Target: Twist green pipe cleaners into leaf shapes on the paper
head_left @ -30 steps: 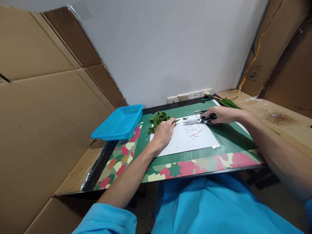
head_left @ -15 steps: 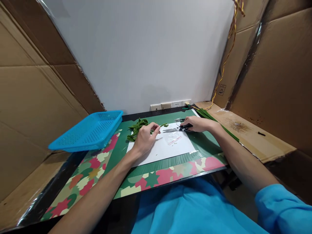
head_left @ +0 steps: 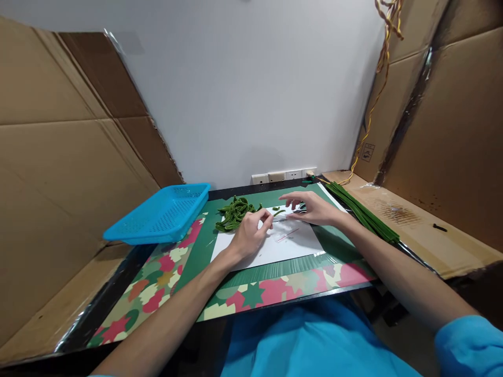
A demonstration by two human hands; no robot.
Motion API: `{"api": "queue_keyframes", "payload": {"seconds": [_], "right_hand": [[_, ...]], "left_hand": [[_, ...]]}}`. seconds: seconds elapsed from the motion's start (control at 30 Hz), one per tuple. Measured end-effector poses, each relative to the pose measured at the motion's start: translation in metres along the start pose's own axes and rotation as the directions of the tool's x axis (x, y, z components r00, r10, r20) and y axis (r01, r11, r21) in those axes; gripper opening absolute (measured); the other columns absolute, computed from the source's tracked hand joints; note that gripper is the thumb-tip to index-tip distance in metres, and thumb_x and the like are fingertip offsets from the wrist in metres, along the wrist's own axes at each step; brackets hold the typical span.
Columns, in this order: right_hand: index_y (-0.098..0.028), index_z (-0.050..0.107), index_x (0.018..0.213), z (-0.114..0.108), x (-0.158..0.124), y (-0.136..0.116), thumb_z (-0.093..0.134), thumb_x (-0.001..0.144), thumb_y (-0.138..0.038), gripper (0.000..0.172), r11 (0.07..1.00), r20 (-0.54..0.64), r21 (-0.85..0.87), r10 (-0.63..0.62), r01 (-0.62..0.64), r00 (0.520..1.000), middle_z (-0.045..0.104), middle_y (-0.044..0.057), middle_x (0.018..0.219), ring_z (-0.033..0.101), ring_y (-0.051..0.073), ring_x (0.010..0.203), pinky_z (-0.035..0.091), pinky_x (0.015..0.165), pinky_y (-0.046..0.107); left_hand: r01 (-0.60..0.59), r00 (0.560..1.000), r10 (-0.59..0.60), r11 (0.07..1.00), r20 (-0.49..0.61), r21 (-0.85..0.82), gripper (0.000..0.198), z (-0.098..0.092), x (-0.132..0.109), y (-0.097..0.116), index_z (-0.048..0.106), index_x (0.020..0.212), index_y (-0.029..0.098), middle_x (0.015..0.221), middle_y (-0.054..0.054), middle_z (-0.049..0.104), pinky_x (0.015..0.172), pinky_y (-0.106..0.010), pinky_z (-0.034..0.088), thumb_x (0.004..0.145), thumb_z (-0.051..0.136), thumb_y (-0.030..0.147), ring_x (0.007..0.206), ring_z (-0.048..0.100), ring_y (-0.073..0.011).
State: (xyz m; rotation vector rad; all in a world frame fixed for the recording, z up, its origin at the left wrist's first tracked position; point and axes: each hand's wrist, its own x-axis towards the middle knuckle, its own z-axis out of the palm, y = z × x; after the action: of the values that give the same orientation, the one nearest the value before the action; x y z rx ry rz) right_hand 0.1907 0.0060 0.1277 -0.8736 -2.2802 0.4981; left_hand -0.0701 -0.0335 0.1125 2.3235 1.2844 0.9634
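My left hand is closed in a pinch over the white paper. From its fingertips a short green pipe cleaner sticks out to the right. My right hand is open, thumb and fingers apart, with nothing held. Under and beside its fingers lie the scissors, mostly hidden by the hand. A heap of curled green pipe cleaners sits just behind my left hand. One small green piece lies apart on the paper. A clear plastic bag rests flat between the hands.
A blue perforated basket stands at the left. Long straight green pipe cleaners lie along the right table edge. Cardboard walls rise on both sides, and sockets line the back wall. A dark bolt-like piece lies far right.
My right hand has let go of the scissors, which now lie on the table, and has opened. A cut-off curled green piece lies on the paper. The camera view has shifted slightly.
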Motion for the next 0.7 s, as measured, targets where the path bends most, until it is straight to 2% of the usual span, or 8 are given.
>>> {"api": "queue_keyframes", "payload": {"seconds": [0.07,0.17,0.37,0.5,0.7], "right_hand": [[-0.022,0.078,0.116,0.014,0.005,-0.004,0.064,0.102,-0.04,0.027,0.998,-0.075,0.059,-0.01,0.015,0.997,0.08,0.007,0.104,0.074,0.02,0.093,0.06,0.083,0.033],[-0.021,0.079,0.099,0.027,0.007,-0.003,0.065,0.099,-0.039,0.023,0.993,-0.128,0.116,-0.02,0.035,0.992,0.08,0.006,0.095,0.075,0.02,0.087,0.06,0.076,0.031],[-0.021,0.078,0.095,0.026,0.002,-0.001,0.066,0.098,-0.041,0.023,0.99,-0.155,0.137,-0.016,0.037,0.988,0.08,0.005,0.09,0.075,0.019,0.079,0.061,0.075,0.032],[-0.022,0.076,0.093,0.029,0.002,-0.004,0.064,0.101,-0.046,0.029,0.995,-0.173,0.096,-0.021,0.038,0.985,0.079,0.004,0.085,0.072,0.018,0.074,0.06,0.074,0.033],[-0.017,0.072,0.101,0.038,0.002,-0.007,0.061,0.108,-0.051,0.036,0.996,-0.185,0.019,-0.079,0.084,0.98,0.074,0.002,0.087,0.069,0.013,0.075,0.059,0.073,0.029]], "left_hand": [[-0.003,1.0,0.003,1.0,0.015,-0.018,0.036,0.001,-0.001,0.003,0.068,0.087,0.023,0.085,-0.003,0.077,0.094,-0.037,0.046,0.107,0.049,0.046,0.082,0.065,-0.022],[-0.004,1.0,0.005,0.999,0.022,-0.047,0.036,0.001,-0.003,0.006,0.066,0.085,0.023,0.083,-0.002,0.076,0.092,-0.035,0.045,0.107,0.049,0.046,0.079,0.065,-0.0209],[0.014,0.999,-0.011,0.994,0.031,-0.108,0.039,0.001,-0.004,0.006,0.064,0.08,0.022,0.078,-0.002,0.073,0.078,-0.031,0.045,0.108,0.047,0.043,0.076,0.066,-0.0194],[0.026,0.999,-0.021,0.989,0.034,-0.149,0.035,0.0,-0.005,0.009,0.066,0.08,0.021,0.077,-0.001,0.072,0.078,-0.03,0.045,0.106,0.053,0.042,0.075,0.065,-0.0187],[0.061,0.998,-0.05,0.957,0.045,-0.282,0.03,0.001,-0.004,0.013,0.07,0.089,0.02,0.079,-0.003,0.074,0.077,-0.029,0.047,0.103,0.06,0.044,0.078,0.067,-0.0186]]}}
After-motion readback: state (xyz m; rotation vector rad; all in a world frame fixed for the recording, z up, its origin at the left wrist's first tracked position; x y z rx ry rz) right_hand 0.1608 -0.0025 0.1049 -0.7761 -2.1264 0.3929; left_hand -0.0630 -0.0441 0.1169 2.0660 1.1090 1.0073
